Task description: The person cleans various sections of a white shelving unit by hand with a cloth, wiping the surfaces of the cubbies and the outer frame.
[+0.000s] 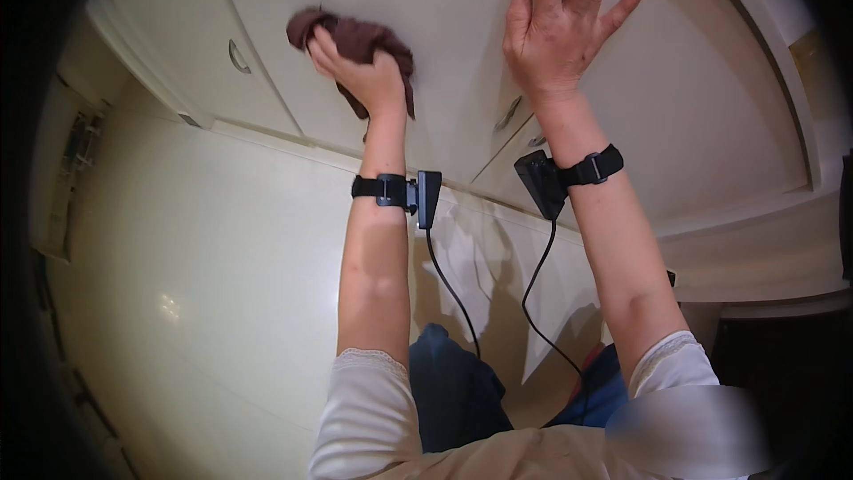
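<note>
My left hand (pixel 363 77) grips a crumpled dark brown cloth (pixel 363 40) and presses it against a white cabinet door (pixel 446 20). Part of the cloth hangs down below the palm. To the right, my right hand (pixel 556 33) lies on the cabinet front with its fingers spread and holds nothing. Its fingertips reach the top edge of the picture. Just below its wrist are two curved metal handles, one on the middle door (pixel 508 113) and another on the right door (pixel 537 140), partly hidden by my forearm.
On the far-left door (pixel 180 33) sits another curved metal handle (pixel 238 57). A glossy pale floor (pixel 200 247) runs along the cabinet's foot. Black wrist straps carry small devices (pixel 430 200) with cables (pixel 453 287) hanging towards my body. A dark opening (pixel 786 347) lies at lower right.
</note>
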`<state>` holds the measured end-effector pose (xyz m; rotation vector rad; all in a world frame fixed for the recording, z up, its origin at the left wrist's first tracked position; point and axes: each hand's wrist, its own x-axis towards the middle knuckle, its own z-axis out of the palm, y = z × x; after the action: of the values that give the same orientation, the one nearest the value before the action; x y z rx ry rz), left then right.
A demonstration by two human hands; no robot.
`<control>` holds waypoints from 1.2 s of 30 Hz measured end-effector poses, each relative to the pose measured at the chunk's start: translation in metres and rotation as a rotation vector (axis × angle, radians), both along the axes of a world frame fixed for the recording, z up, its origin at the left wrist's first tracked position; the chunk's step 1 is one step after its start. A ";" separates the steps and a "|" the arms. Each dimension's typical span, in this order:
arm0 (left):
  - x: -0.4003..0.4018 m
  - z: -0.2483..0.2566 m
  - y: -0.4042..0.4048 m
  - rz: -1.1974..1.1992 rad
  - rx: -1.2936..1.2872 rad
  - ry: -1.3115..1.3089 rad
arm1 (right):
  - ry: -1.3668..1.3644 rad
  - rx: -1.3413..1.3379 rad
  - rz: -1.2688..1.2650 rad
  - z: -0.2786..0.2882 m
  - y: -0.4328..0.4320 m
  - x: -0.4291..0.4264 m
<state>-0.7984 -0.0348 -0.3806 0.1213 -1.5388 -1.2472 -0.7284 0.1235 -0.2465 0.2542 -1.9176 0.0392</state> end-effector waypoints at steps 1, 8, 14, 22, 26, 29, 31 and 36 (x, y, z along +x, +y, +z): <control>0.002 -0.022 0.002 -0.003 0.065 -0.034 | 0.062 0.007 0.023 -0.001 0.001 -0.005; 0.016 -0.155 0.009 -0.132 0.611 -0.400 | 0.075 0.015 0.000 -0.001 -0.008 -0.004; 0.025 -0.209 0.025 -0.503 1.397 -0.487 | 0.072 0.058 -0.068 0.001 -0.010 -0.005; 0.037 -0.127 0.065 -0.310 0.879 -0.355 | 0.061 0.045 -0.005 0.001 -0.009 -0.014; 0.065 0.001 0.094 -0.318 0.345 -0.193 | 0.034 0.072 -0.044 0.000 0.013 -0.016; 0.054 0.058 0.067 -0.268 0.034 -0.052 | 0.020 0.048 -0.045 0.005 0.002 -0.016; 0.038 0.097 0.044 -0.198 -0.170 0.094 | 0.021 0.042 -0.042 0.006 -0.005 -0.015; 0.002 0.172 -0.004 -0.093 -0.405 0.282 | 0.012 0.048 -0.073 0.004 -0.002 -0.015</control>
<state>-0.7968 -0.0389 -0.2091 -0.3772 -1.5275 -0.9519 -0.7436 0.1215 -0.2423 0.2162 -1.9157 -0.0566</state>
